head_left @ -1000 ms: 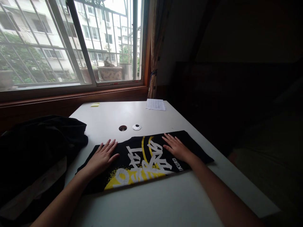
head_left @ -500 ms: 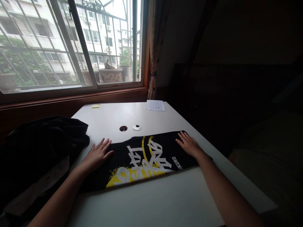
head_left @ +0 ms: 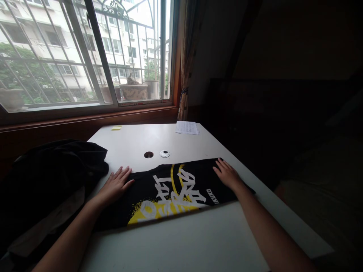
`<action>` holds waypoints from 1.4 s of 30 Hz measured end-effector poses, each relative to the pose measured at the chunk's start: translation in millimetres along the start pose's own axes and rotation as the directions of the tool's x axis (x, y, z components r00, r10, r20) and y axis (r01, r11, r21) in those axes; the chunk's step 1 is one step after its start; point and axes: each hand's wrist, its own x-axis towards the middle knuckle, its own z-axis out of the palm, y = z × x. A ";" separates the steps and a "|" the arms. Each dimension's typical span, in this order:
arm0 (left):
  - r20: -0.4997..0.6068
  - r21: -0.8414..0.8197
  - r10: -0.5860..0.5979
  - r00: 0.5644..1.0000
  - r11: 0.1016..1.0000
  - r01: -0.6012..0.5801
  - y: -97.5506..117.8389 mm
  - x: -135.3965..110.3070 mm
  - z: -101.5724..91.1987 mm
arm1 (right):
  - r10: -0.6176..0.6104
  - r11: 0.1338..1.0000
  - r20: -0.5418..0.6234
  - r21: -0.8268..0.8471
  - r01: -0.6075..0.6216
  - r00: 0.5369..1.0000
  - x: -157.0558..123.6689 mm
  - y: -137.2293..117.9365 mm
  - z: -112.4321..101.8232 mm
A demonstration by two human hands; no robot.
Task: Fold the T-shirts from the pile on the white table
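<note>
A black garment, folded into a long strip with white lettering and a yellow print, lies flat across the white table. It looks like a T-shirt, though its full shape is hidden by the folding. My left hand rests flat on its left end, fingers stretched out. On the right end lies my right hand, palm down with the fingers extended. Neither hand grips the cloth.
A heap of dark clothing covers the table's left side. Toward the back are a yellow sticky note and some papers. A cable hole and its round cover sit beyond the garment. A barred window stands behind.
The view has shifted very slightly. Both hands stay flat on the garment, which lies as before.
</note>
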 end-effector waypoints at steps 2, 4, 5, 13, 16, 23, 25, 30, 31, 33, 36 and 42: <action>-0.014 -0.005 0.002 1.000 1.000 -0.002 -2.3 0.9 1.8 | 0.001 1.000 -0.008 0.000 -0.001 1.000 0.4 1.3 1.5; -0.006 -0.016 0.003 1.000 1.000 -0.003 -4.4 1.8 2.7 | 0.006 1.000 -0.022 0.000 -0.006 1.000 1.0 2.9 3.1; 0.004 -0.021 0.003 1.000 1.000 -0.003 -5.2 2.1 2.6 | 0.010 1.000 -0.030 0.000 -0.010 0.999 1.3 3.7 3.7; 0.024 -0.037 -0.007 1.000 0.999 0.008 -7.1 1.7 -1.0 | 0.026 1.000 -0.041 0.011 -0.026 0.999 2.3 6.0 3.9; 0.013 -0.039 -0.005 1.000 0.999 0.006 -8.1 1.8 -0.9 | 0.025 1.000 -0.054 0.013 -0.024 0.998 2.4 7.8 4.9; 0.005 -0.108 0.049 0.999 0.993 -0.048 -24.8 4.3 -1.7 | 0.004 1.000 -0.078 0.028 -0.002 0.997 8.3 20.4 10.5; -0.023 -0.166 0.074 0.997 0.983 -0.077 -32.4 4.1 -3.3 | -0.008 0.999 -0.066 0.037 0.010 0.998 10.6 23.7 10.9; -0.090 -0.423 0.098 0.991 0.897 -0.128 -46.1 2.5 -9.9 | -0.027 0.997 -0.081 0.068 0.032 0.996 12.4 33.6 9.9; -0.098 -0.475 0.088 0.991 0.871 -0.124 -47.8 2.4 -10.7 | -0.024 0.997 -0.084 0.068 0.029 0.996 12.0 36.9 9.8; -0.117 -0.556 0.061 0.991 0.823 -0.116 -50.2 2.6 -11.0 | 0.004 0.998 -0.079 0.061 0.001 0.997 10.7 44.6 9.8; -0.161 -0.623 0.018 0.987 0.773 -0.116 -52.0 3.2 -9.4 | 0.079 0.996 -0.058 0.048 -0.076 0.995 8.8 55.6 10.0; -0.233 -0.623 -0.016 0.972 0.770 -0.137 -45.5 2.7 -12.9 | 0.138 0.990 -0.040 0.038 -0.136 0.990 7.0 55.3 5.9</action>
